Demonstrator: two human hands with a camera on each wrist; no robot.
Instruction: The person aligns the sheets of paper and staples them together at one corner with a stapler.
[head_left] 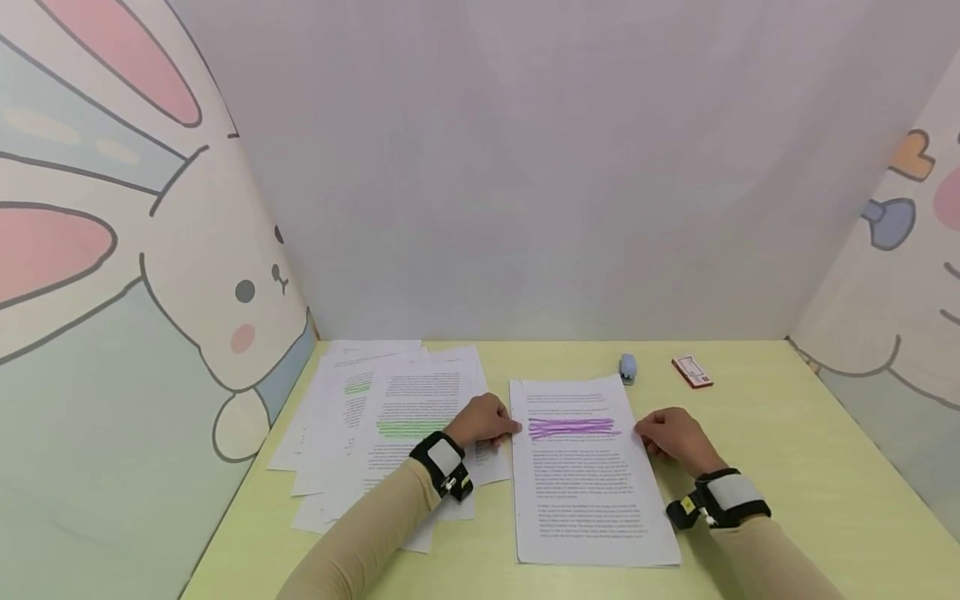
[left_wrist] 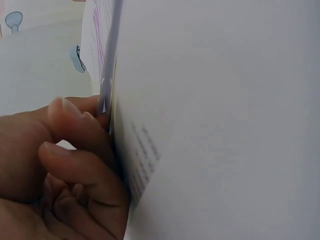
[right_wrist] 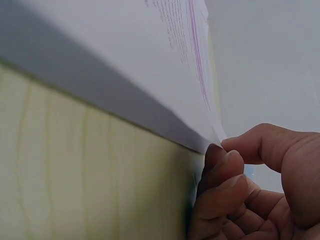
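Note:
A stack of printed sheets (head_left: 592,500) lies in front of me, its top page scribbled over with purple strokes (head_left: 572,427). My left hand (head_left: 483,419) pinches the stack's left edge near the upper part. At the opposite edge, my right hand (head_left: 678,435) pinches the paper at about the same height. The right wrist view shows the right thumb (right_wrist: 265,145) on the top side, with curled fingers beneath the lifted edge. In the left wrist view, the left fingers (left_wrist: 75,165) are bent against the paper's side. Lower sheets peek out slightly at the stack's top left.
Several loose printed sheets, some marked green (head_left: 411,430), overlap on the left of the yellow table (head_left: 810,483), partly under the left forearm. Behind the stack are a small blue stapler (head_left: 627,367) and a red-and-white box (head_left: 692,372). Cartoon-printed panels (head_left: 187,358) flank both sides.

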